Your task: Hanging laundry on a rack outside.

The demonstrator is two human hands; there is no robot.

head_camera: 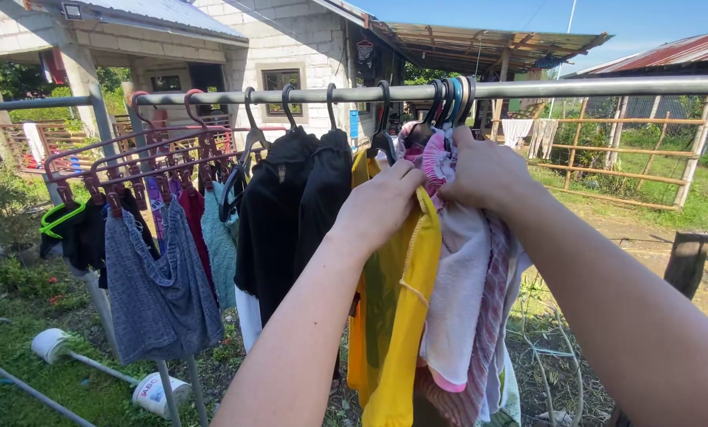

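Outdoors, a metal rail [575, 87] carries clothes on hangers. A yellow garment [405, 300] is gripped by the left hand [382, 207]; pink-and-white laundry [465, 292] beside it is clutched by the right hand [484, 172].

A yellow garment [401, 308] hangs from a black hanger [383, 142] on the rail [575, 87]. Just beside it hangs a pink-and-white garment [465, 292], perhaps several bunched together.

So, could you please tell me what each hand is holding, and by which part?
Left hand grips the yellow garment at its shoulder; right hand pinches the pink-and-white garment near its hanger.
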